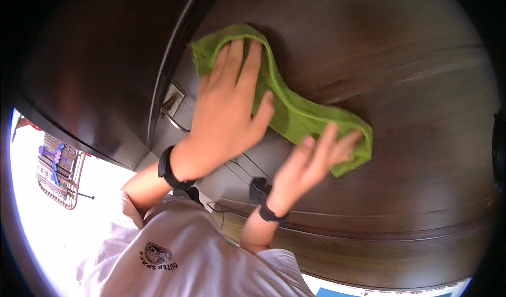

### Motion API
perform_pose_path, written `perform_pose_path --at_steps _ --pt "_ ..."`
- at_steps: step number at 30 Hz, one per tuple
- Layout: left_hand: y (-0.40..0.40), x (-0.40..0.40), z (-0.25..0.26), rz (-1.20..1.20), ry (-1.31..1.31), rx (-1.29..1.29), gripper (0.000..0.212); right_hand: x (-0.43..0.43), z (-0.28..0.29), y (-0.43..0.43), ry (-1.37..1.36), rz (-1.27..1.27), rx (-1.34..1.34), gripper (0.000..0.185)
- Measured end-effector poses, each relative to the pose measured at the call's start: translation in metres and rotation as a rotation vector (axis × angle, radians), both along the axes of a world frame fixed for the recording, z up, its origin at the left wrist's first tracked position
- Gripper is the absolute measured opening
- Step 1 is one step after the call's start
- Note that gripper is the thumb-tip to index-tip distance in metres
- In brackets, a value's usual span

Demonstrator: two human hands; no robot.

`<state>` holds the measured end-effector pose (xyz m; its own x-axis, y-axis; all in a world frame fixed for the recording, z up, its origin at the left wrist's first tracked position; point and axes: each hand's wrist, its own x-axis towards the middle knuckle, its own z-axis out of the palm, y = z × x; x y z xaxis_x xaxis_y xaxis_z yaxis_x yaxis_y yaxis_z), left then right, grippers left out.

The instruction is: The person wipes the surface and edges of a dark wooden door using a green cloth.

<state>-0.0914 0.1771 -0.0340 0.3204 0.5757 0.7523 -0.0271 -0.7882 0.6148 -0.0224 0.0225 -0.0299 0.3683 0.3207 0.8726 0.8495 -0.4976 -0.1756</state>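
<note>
A green cloth (288, 103) lies stretched against a dark brown wooden panel (395, 111). My left hand (227, 107) presses flat on its upper left part, with the fingertips tucked under a folded edge and the thumb out to the side. At the lower right end, my right hand (312, 158) has its fingers bent into the cloth; this hand is somewhat blurred. Each wrist wears a black band. Just left of my left hand is a metal plate (174, 99) on the wood, with a curved metal handle (174, 121) partly hidden behind the hand.
A glossy dark wooden panel (91, 67) rises on the left, bordered by a raised edge. Thin dark cords (247, 168) and a small black object (259, 186) show between my forearms. Beyond, at the far left, stands a chair with a patterned cover (59, 166).
</note>
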Motion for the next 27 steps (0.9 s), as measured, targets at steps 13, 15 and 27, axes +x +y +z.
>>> perform_pose_path --at_steps 13,15,27 --pt "0.013 -0.011 -0.071 0.07 0.085 -0.065 0.063 0.0 -0.041 0.017 -0.014 -0.031 -0.196 0.058" --pt "0.016 0.006 -0.057 0.047 -0.061 0.004 0.062 0.0 -0.018 0.029 -0.027 -0.027 -0.106 0.057" --pt "-0.01 -0.001 -0.15 -0.048 0.129 -0.084 0.069 -0.001 -0.129 0.0 -0.009 -0.008 -0.277 0.053"
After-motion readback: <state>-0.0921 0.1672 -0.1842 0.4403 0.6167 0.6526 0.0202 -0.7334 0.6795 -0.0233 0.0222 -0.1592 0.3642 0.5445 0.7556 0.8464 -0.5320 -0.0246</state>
